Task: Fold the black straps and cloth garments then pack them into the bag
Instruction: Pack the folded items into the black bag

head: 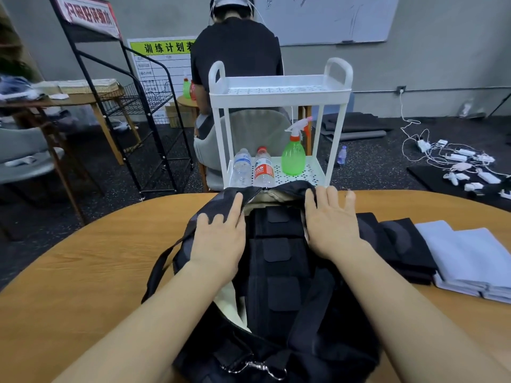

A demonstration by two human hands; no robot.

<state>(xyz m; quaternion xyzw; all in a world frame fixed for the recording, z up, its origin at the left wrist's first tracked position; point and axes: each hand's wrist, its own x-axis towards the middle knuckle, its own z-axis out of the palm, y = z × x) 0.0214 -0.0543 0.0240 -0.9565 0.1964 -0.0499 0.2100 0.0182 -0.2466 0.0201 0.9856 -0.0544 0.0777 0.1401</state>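
Beyond the wooden table [83, 261] stands a white cart [279, 89]; its lower shelf holds two water bottles [253, 168] and a green sprayer [293, 157] (top tray bare). Behind it a person [236, 51] sits facing away. A black rack [138, 111] stands left, chargers [464, 164] lie on the floor right, and a whiteboard [326, 17] hangs on the wall.

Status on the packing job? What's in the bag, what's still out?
Done: black straps lie folded inside the open bag. In hand: left hand and right hand rest flat on the bag's opening edges, no grip on anything. Left: folded black garments and light cloths sit on the table, unpacked.
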